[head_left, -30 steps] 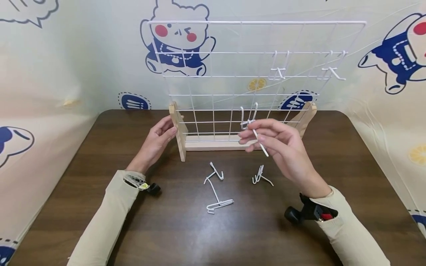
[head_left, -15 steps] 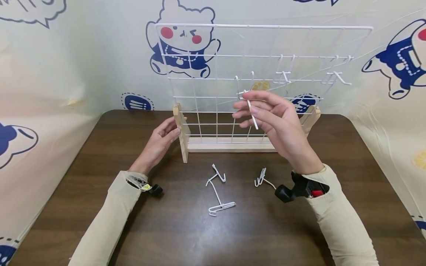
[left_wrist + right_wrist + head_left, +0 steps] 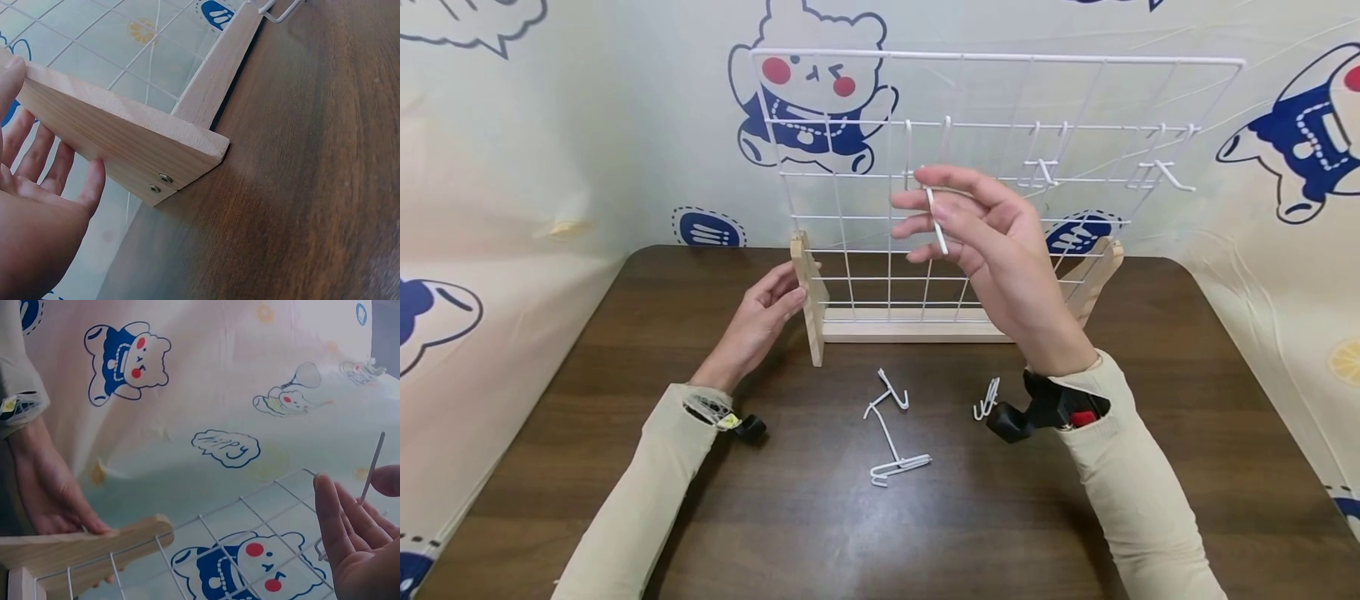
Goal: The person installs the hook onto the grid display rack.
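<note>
My right hand (image 3: 1007, 250) pinches a white wire hook (image 3: 936, 223) by its straight prong, in front of a white wire grid rack (image 3: 1075, 60). The hook's two bent tips (image 3: 947, 125) rise beside the grid's second bar from the top. My left hand (image 3: 756, 329) holds the rack's left wooden side panel (image 3: 812, 325). In the left wrist view, the thumb lies at the front edge of the panel (image 3: 125, 125), the other fingers along its outer face. The right wrist view shows the prong (image 3: 373, 465) between thumb and fingers.
Two hooks hang on the grid's right part, one hook (image 3: 1043, 172) inward and one hook (image 3: 1168, 175) near the edge. Loose hooks lie on the brown table (image 3: 760, 533): an upper hook (image 3: 889, 390), a lower hook (image 3: 898, 468) and a right hook (image 3: 987, 400) near the right wrist camera.
My right hand has lifted the hook up and leftward, from low before the grid to near its second bar. The left hand keeps its hold on the side panel.
</note>
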Demonstrator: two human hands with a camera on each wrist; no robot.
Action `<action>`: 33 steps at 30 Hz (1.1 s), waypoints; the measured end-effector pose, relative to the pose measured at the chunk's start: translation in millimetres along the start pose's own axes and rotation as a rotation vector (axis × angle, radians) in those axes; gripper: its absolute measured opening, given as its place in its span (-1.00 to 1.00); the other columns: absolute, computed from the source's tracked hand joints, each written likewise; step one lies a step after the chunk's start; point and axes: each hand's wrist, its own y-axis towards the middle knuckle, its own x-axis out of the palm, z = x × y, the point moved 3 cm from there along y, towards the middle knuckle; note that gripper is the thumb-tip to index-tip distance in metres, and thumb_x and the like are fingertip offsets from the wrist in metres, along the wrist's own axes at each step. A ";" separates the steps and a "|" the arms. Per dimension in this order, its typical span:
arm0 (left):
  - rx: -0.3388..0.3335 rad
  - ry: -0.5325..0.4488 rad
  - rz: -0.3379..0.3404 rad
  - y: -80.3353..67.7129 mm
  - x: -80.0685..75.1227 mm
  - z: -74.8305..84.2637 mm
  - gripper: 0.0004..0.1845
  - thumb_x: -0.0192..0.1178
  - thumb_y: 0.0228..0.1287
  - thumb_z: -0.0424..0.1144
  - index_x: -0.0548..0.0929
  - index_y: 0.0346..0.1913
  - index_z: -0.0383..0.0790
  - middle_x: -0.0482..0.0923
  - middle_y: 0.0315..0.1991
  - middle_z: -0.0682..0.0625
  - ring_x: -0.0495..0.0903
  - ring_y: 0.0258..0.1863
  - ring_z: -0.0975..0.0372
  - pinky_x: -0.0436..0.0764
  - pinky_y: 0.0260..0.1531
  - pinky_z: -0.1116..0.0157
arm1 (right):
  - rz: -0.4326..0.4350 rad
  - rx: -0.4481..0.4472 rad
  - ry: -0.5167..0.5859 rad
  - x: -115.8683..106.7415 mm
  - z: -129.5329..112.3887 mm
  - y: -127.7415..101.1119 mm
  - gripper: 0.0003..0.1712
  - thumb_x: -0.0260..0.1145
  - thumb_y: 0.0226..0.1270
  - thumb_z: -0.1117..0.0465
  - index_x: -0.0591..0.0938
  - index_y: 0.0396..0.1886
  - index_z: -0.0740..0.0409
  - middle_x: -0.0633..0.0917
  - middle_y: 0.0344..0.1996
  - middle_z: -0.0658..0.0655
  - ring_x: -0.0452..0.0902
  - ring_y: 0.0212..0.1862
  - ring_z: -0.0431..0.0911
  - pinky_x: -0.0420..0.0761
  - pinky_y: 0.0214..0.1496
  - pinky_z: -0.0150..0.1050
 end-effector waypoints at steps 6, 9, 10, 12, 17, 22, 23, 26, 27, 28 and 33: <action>-0.013 0.015 0.005 -0.1 -0.2 0.0 -0.48 0.09 0.50 -0.33 0.33 0.46 -0.16 0.34 0.41 -0.16 0.30 0.38 0.03 0.41 0.31 0.30 | 0.077 0.005 0.019 4.5 2.3 11.5 -0.66 0.12 0.50 0.34 0.54 0.17 0.38 0.71 -0.03 0.32 0.71 -0.18 0.07 0.72 -0.18 -0.19; -0.011 0.016 0.006 -0.3 -0.5 -0.7 -0.48 0.09 0.50 -0.34 0.33 0.46 -0.17 0.35 0.41 -0.15 0.30 0.38 0.01 0.40 0.32 0.30 | 0.114 0.003 0.021 4.7 4.6 14.8 -0.67 0.12 0.52 0.32 0.55 0.17 0.39 0.73 -0.07 0.30 0.72 -0.20 0.05 0.73 -0.20 -0.21; -0.008 0.017 0.004 -0.3 -0.6 -0.9 -0.48 0.08 0.50 -0.34 0.33 0.46 -0.17 0.35 0.41 -0.15 0.30 0.39 0.01 0.40 0.32 0.30 | 0.126 0.002 0.022 4.7 5.6 15.4 -0.67 0.12 0.52 0.31 0.55 0.16 0.40 0.73 -0.08 0.30 0.72 -0.21 0.04 0.73 -0.20 -0.22; -0.002 0.011 0.003 -0.3 -0.6 -1.1 -0.48 0.08 0.50 -0.35 0.32 0.47 -0.18 0.34 0.41 -0.16 0.29 0.39 0.00 0.39 0.32 0.29 | 0.145 0.006 0.040 4.2 8.4 15.6 -0.67 0.12 0.53 0.31 0.56 0.14 0.42 0.75 -0.11 0.29 0.73 -0.22 0.03 0.73 -0.22 -0.22; 0.003 -0.012 0.015 0.1 -0.4 -0.9 -0.47 0.10 0.49 -0.36 0.32 0.46 -0.21 0.32 0.41 -0.21 0.31 0.38 0.00 0.41 0.30 0.30 | 0.172 0.008 0.049 3.2 14.9 12.5 -0.69 0.09 0.54 0.33 0.59 0.11 0.42 0.76 -0.15 0.29 0.73 -0.21 0.03 0.72 -0.21 -0.21; -0.006 -0.029 0.043 0.4 -1.0 -0.3 -0.44 0.14 0.46 -0.35 0.31 0.46 -0.26 0.32 0.41 -0.20 0.34 0.36 0.02 0.43 0.29 0.31 | 0.165 -0.015 0.000 4.3 16.2 7.8 -0.66 0.03 0.57 0.31 0.60 0.15 0.36 0.76 -0.14 0.29 0.72 -0.18 0.06 0.72 -0.19 -0.17; -0.006 -0.029 0.045 0.7 -1.0 0.0 -0.43 0.15 0.46 -0.35 0.30 0.46 -0.26 0.31 0.41 -0.20 0.34 0.36 0.02 0.43 0.29 0.31 | 0.162 -0.018 -0.009 4.1 16.6 6.9 -0.66 0.03 0.58 0.31 0.60 0.17 0.34 0.75 -0.14 0.29 0.72 -0.18 0.07 0.72 -0.19 -0.16; 0.000 -0.034 0.043 1.0 -1.0 0.6 -0.43 0.15 0.46 -0.34 0.30 0.46 -0.27 0.30 0.42 -0.21 0.32 0.38 -0.01 0.43 0.29 0.30 | 0.147 -0.003 -0.007 2.5 19.3 4.1 -0.63 0.01 0.59 0.31 0.56 0.25 0.28 0.75 -0.12 0.29 0.73 -0.19 0.08 0.73 -0.21 -0.14; 0.001 -0.034 0.040 1.0 -1.0 0.6 -0.44 0.14 0.46 -0.35 0.30 0.47 -0.27 0.30 0.42 -0.21 0.32 0.38 0.00 0.42 0.30 0.30 | 0.141 0.008 -0.001 1.5 20.4 2.7 -0.61 0.00 0.59 0.31 0.54 0.28 0.24 0.75 -0.10 0.29 0.73 -0.19 0.08 0.73 -0.21 -0.14; 0.001 -0.033 0.039 1.1 -1.2 0.0 -0.44 0.13 0.47 -0.35 0.31 0.46 -0.26 0.31 0.42 -0.21 0.33 0.37 0.01 0.42 0.29 0.30 | 0.132 0.022 0.004 0.6 21.7 1.0 -0.60 0.00 0.59 0.30 0.51 0.32 0.20 0.74 -0.09 0.29 0.73 -0.20 0.08 0.73 -0.22 -0.14; 0.001 -0.035 0.035 0.9 -1.6 -2.1 -0.46 0.11 0.47 -0.38 0.32 0.45 -0.27 0.36 0.38 -0.19 0.38 0.33 0.06 0.43 0.29 0.30 | 0.078 0.075 0.024 -3.6 27.7 -12.1 -0.47 -0.01 0.59 0.30 0.34 0.49 0.00 0.70 0.02 0.32 0.73 -0.25 0.10 0.73 -0.25 -0.13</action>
